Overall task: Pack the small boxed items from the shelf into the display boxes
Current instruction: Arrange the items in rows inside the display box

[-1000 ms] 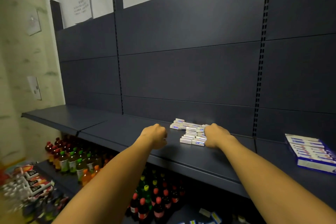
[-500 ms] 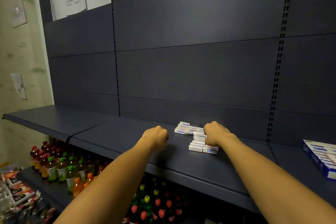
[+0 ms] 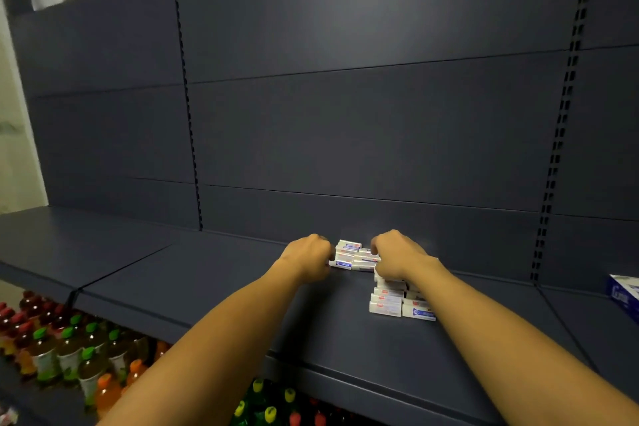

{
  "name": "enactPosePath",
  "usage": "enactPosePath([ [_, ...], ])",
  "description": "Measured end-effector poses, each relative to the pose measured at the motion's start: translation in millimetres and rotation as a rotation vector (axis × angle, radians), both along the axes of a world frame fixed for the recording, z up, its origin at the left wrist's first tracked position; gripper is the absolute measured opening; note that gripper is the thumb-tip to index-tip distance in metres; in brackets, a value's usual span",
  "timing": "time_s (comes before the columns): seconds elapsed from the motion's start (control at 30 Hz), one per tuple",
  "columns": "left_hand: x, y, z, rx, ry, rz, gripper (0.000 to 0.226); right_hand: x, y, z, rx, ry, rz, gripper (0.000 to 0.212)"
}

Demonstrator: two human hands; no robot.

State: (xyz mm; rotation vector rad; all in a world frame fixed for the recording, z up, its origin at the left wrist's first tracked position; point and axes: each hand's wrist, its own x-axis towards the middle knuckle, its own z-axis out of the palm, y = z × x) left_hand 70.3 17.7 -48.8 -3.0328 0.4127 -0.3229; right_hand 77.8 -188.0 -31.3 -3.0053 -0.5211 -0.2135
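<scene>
Several small white boxes with blue and red print lie on the dark shelf (image 3: 214,290). A far cluster of them (image 3: 349,254) sits between my hands, and a near stack (image 3: 401,304) lies under my right wrist. My left hand (image 3: 307,258) has its fingers curled against the left end of the far cluster. My right hand (image 3: 397,258) is curled over the cluster's right end and the top of the near stack. Both sets of fingertips are hidden. A blue-and-white display box (image 3: 626,294) shows only partly at the right edge of the shelf.
The dark back panel (image 3: 363,131) rises right behind the boxes. Slotted uprights (image 3: 556,156) divide the shelf bays. On the lower shelf stand several drink bottles (image 3: 69,356) with green, orange and red caps. The shelf's front edge runs across my forearms.
My left hand has moved right from bare shelf and now touches the far cluster of boxes. My right hand has shifted back onto that cluster. The view has swung right and closer.
</scene>
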Motion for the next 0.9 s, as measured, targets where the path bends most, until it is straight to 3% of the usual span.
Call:
enactPosePath([
  [0.27, 40.2, 7.1, -22.4, -0.042, -0.016, -0.084, 0.026, 18.1, 9.4, -14.4, 0.029, -0.038, -0.036, 0.037],
  [0.73, 86.8, 26.4, -48.2, -0.134, -0.235, -0.402, 0.029, 37.2, 41.6, -47.0, 0.162, -0.188, -0.096, 0.040],
  [0.9, 97.6, 32.4, -56.4, -0.202, -0.202, -0.485, 0.024, 44.9, 37.6, -58.3, 0.130, -0.217, -0.058, 0.040],
])
